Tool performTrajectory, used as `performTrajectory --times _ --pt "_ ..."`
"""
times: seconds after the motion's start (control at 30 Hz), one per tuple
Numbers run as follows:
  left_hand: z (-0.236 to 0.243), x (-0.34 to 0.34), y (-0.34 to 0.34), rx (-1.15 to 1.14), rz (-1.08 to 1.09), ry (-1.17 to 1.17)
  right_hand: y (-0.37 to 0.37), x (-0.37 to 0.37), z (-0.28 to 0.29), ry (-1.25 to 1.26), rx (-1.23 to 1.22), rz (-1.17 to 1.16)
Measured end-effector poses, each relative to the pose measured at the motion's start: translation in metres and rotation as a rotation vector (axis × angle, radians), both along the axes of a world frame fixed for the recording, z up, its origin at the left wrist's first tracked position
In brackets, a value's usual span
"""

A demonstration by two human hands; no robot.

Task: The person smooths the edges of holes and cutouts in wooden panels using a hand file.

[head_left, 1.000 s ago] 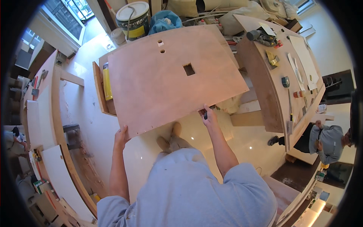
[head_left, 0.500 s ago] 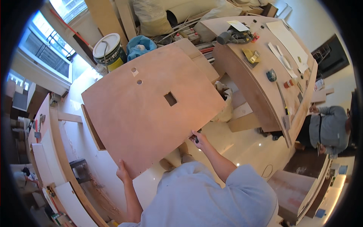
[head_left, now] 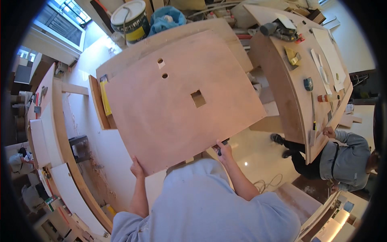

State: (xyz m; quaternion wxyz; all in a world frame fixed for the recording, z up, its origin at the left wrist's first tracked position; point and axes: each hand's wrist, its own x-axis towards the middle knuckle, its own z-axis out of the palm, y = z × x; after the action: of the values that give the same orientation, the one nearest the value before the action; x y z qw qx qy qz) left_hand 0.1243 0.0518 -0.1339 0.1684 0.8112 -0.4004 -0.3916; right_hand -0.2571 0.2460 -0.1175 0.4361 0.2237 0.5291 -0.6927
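Note:
A large reddish-brown wooden panel [head_left: 173, 117] with two round holes and one square cutout lies slightly askew over a wooden bench top [head_left: 121, 56]. At its near left corner my left hand [head_left: 137, 167] is closed on the edge, fingers partly hidden beneath. My right hand [head_left: 224, 153] grips the near edge further right. A small dark object [head_left: 224, 146] is also in that hand, mostly covered by the fingers, and I cannot make out its kind. Past the panel's left side, something yellow [head_left: 106, 97] shows beside an upright wooden board [head_left: 96, 103].
A paint bucket [head_left: 130, 20] and a blue bag [head_left: 167, 20] stand behind the bench. At right, a workbench [head_left: 298, 84] carries a power tool [head_left: 278, 30] and hand tools. Another person [head_left: 342, 157] works beside it. A cable [head_left: 269, 183] lies on the floor.
The panel has shifted toward me and right relative to the bench, baring the bench top behind it and the yellow thing at left. Both hands stay on its near edge. The view has moved too.

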Motion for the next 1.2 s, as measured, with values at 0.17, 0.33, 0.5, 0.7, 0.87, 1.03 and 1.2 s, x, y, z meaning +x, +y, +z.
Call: performTrajectory --times 0.17,0.33,0.5,0.7,0.87,1.03,1.2 --pt "0.001 0.019 -0.013 0.045 0.010 0.161 0.013 0.031 -0.042 -0.165 -0.012 0.009" --pt "-0.006 0.007 -0.001 0.171 0.085 0.185 0.004 0.028 -0.053 -0.148 0.076 -0.065" --pt "-0.021 0.034 -0.008 0.246 -0.070 0.157 0.008 0.028 -0.056 -0.169 0.060 -0.033" --pt "0.028 -0.090 -0.058 -0.544 -0.718 -0.202 0.014 0.018 -0.051 -0.184 0.194 -0.093" --pt "0.019 -0.261 -0.154 -0.670 -1.001 -0.165 0.008 0.027 -0.054 -0.210 0.152 -0.075" --pt "-0.018 -0.347 -0.220 -0.711 -0.933 -0.477 0.036 0.011 -0.066 -0.325 0.249 0.066" --pt "-0.022 -0.356 -0.227 -0.718 -0.944 -0.542 0.108 -0.023 0.010 0.592 0.900 1.083"
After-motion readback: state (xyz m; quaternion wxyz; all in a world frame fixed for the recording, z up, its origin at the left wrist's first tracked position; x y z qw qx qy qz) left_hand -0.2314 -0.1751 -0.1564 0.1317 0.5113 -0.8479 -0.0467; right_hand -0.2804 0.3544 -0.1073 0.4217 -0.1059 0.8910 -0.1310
